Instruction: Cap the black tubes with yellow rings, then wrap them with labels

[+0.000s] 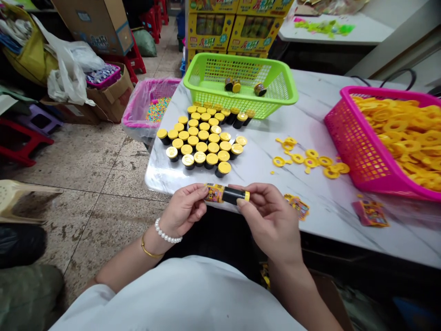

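Observation:
Just in front of the table edge, my left hand (186, 207) pinches a printed yellow and pink label sleeve (215, 193). My right hand (272, 216) grips a small black bottle (232, 195) by its yellow-capped end, lying sideways. The sleeve meets the bottle's far end; whether it is around it or only touching, I cannot tell. Beyond my hands stand many black bottles with yellow caps (203, 135) in a close group. A pile of printed label sleeves (298, 207) lies by my right hand, partly hidden by it.
A green basket (241, 108) with 3 wrapped bottles stands behind the group. Yellow plastic rings (312, 161) lie loose near a pink basket (358, 151) full of more. A stack of labels (371, 213) sits at right. A pink lined basket (136, 108) of coloured beads adjoins the table's left edge.

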Available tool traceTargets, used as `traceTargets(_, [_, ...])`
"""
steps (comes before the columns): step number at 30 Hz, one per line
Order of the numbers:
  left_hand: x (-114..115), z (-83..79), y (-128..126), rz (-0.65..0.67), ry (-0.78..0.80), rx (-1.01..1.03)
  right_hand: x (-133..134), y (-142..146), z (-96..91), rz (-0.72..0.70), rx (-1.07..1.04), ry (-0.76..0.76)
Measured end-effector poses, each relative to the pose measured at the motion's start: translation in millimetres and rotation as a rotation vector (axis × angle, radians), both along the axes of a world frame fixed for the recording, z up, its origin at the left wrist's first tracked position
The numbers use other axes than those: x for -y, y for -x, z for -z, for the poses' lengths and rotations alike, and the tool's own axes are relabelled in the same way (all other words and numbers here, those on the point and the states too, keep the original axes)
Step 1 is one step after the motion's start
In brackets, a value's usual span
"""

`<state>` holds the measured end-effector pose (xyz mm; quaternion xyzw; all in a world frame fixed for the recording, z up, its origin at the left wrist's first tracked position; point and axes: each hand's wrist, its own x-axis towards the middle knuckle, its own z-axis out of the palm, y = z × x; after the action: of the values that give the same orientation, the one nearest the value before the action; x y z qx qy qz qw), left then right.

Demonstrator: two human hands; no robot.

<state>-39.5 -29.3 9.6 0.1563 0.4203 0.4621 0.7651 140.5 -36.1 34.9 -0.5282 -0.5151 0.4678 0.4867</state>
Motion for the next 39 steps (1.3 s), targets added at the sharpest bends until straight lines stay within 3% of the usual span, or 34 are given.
traceTargets(8, [-5, -7.4, -1, -0.037, 0.013, 0.070, -13, -7, 0.2, -0.078, -0.354, 0.219])
traceTargets(12, [-6, -7.8, -2, -0.025, 0.008, 0.078, -16, -1, 1.7, -0.088, -0.314, 0.227])
traceTargets(18, [-5, -4.4, -2, -0.003, -0.018, 0.022, -8, 3, -3.2, 0.040, -0.011, 0.081])
traceTargets(22, [-1, -3.8, -3, -0.011, -0.049, -0.054, -6, 6, 2.2, -0.042, -0.019, -0.024])
traceTargets(25, [5, -3.6, -2, 0.004, -0.075, -0.105, -5, 6, 10.5, 0.001, -0.016, -0.138])
traceTargets(28, [11, -2.8, 2, -0.092, -0.195, -0.251, -2, 2, 16.1, 0.049, -0.038, -0.219])
traceTargets(30, [13, -2.1, 5, -0.149, -0.366, -0.389, 1, -1, 18.1, 0.030, -0.071, -0.256])
traceTargets(34, [10, -0.8, 12, 0.095, -0.685, -0.556, 4, -9, 22.1, -0.133, -0.058, -0.372])
traceTargets(36, [6, -1.2, 15, 0.196, -0.727, -0.583, 2, -16, 23.0, -0.216, 0.015, -0.458])
traceTargets(39, [0, -3.7, 18, 0.230, -0.741, -0.613, -4, -26, 20.7, -0.292, 0.179, -0.550])
